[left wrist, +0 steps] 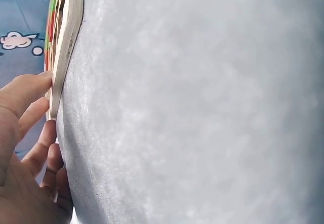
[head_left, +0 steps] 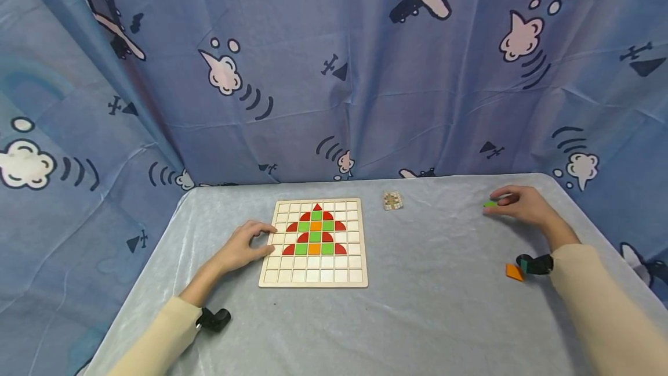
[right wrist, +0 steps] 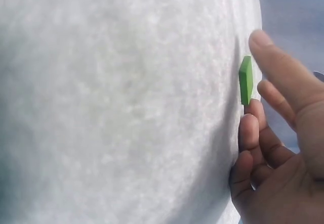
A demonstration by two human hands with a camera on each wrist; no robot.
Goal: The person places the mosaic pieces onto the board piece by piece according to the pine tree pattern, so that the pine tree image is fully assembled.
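A wooden grid board (head_left: 313,276) lies left of the middle of the table, with red, green and orange tiles set in a tree shape. At its left edge my left hand (head_left: 242,248) rests, thumb and forefinger spread apart and touching the rim. In the left wrist view the board (left wrist: 68,47) shows edge-on beside the thumb. Far right, my right hand (head_left: 516,208) is around a green tile (head_left: 490,204). The right wrist view shows this green tile (right wrist: 246,81) at the cloth, with a gap between it and the thumb; the other fingers curve near its lower end.
An orange tile (head_left: 514,272) lies near the right wrist's black camera mount (head_left: 534,264). Behind the board's right corner is a small square piece with a brown pattern (head_left: 393,201). A pale cloth covers the table (head_left: 417,306), and a blue printed curtain (head_left: 292,74) hangs along its back edge.
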